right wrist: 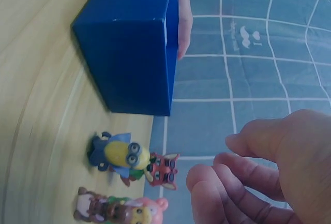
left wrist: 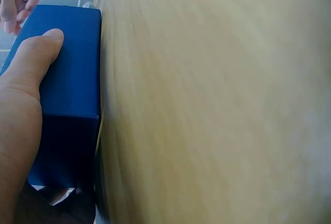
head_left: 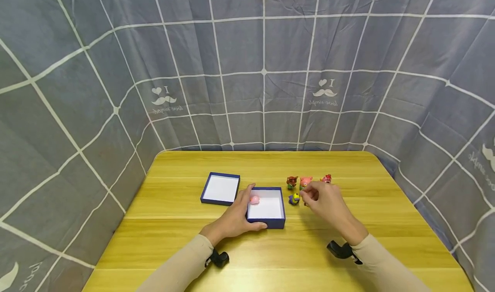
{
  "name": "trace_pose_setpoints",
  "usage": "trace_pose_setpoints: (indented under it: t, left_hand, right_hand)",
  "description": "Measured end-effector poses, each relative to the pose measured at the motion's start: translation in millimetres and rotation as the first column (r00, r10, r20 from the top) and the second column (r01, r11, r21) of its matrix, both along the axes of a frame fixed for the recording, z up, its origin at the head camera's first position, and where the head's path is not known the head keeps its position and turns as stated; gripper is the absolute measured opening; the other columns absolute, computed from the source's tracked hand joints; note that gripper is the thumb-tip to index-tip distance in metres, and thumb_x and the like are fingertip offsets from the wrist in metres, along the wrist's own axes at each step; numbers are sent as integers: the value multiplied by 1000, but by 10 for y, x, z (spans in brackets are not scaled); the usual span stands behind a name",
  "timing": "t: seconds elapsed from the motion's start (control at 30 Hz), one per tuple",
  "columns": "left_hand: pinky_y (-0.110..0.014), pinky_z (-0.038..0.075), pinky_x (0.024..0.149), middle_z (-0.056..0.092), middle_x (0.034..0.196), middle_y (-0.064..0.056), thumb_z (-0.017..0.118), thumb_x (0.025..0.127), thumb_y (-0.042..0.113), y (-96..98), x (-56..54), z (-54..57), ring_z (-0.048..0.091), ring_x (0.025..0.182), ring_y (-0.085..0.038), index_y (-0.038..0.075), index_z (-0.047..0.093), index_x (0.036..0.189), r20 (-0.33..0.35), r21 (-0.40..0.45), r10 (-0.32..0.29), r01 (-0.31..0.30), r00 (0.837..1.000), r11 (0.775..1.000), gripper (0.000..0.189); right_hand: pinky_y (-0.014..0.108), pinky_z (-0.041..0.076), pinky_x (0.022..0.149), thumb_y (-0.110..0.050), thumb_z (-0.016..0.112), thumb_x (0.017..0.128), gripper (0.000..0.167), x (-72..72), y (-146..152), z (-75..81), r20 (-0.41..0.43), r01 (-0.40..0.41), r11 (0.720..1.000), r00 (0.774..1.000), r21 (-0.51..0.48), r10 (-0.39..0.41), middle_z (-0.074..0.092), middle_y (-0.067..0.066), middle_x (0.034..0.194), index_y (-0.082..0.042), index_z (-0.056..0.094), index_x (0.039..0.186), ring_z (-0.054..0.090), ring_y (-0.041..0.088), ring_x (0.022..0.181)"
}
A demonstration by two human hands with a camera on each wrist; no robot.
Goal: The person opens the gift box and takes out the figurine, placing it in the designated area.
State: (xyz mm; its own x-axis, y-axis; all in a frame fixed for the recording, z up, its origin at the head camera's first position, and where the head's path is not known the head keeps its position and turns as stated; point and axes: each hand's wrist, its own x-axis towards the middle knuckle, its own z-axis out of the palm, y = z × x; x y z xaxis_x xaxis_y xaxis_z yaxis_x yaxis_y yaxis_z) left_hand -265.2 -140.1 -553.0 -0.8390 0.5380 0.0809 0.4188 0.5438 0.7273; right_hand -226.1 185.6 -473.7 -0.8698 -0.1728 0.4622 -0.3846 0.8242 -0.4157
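Observation:
My left hand (head_left: pixel 233 216) grips an open blue box (head_left: pixel 273 224) at its left side, thumb along the near wall and fingers at the far left edge. A small pink figurine (head_left: pixel 254 200) lies inside by the left wall. My right hand (head_left: pixel 328 201) hovers over several toy figurines right of the box, fingers loosely bent; in the right wrist view nothing sits between thumb and fingertips. Closest to the box are a yellow-and-blue minion figurine (head_left: pixel 294 198) and a reddish-brown fox-like figurine (head_left: pixel 291 181). A brown figurine (right wrist: pixel 98 207) stands beside the minion, mostly hidden in the head view.
A shallow blue lid (head_left: pixel 220 189) with a white inside lies left of the box. Behind the right hand stand a pink figurine (head_left: pixel 305 181) and a red-and-pink one (head_left: pixel 327 179). A grey checked curtain (head_left: pixel 247 90) surrounds the wooden table (head_left: pixel 270 257).

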Motion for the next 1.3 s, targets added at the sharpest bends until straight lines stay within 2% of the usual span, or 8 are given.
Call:
trace_pose_setpoints:
  t: [0.17,0.3,0.57,0.73,1.0,1.3]
  left_hand:
    - [-64,49,132,33,186,-19,95,93,64,3,-10,0,56,158,-39,29,7,189,-6,7,2,-2,1000,1000,135]
    - [-63,49,132,35,184,-19,96,93,63,9,-20,-16,57,157,-37,25,8,189,-12,11,0,0,1000,1000,136]
    - [-61,49,132,35,184,-20,97,93,61,13,-20,-27,57,156,-36,22,9,189,-16,12,1,-1,1000,1000,136]
    - [-61,50,131,36,182,-21,96,94,60,12,-19,-15,59,153,-35,18,9,189,-11,13,-7,7,1000,1000,136]
    - [-61,49,132,34,184,-21,95,94,61,-3,-17,-12,57,155,-36,17,7,189,-8,2,-13,13,1000,1000,137]
    - [-63,48,134,31,186,-20,95,95,60,1,-24,-7,54,160,-38,15,3,189,-14,3,-23,23,1000,1000,139]
  right_hand:
    - [22,53,64,-3,92,97,8,-34,-97,2,-31,-43,999,999,3,43,75,-3,77,-6,86,93,60,0,68]
    - [22,55,65,-2,91,97,7,-66,-186,3,-26,-100,995,995,1,100,76,-3,80,-6,87,99,62,0,70]
    - [24,61,71,-5,94,97,17,-149,-398,-2,-4,-204,979,979,13,204,79,6,94,-1,86,111,73,16,80]
    - [23,61,72,-10,93,100,23,-193,-500,27,70,-240,970,969,44,237,82,12,108,-4,86,121,76,20,86]
    - [27,66,76,-17,93,102,36,-284,-636,64,150,-311,941,945,130,292,79,10,119,-5,83,135,81,24,96]
    - [35,71,90,-18,89,105,42,-433,-753,72,262,-409,903,893,132,366,81,12,137,-5,80,144,83,26,110]
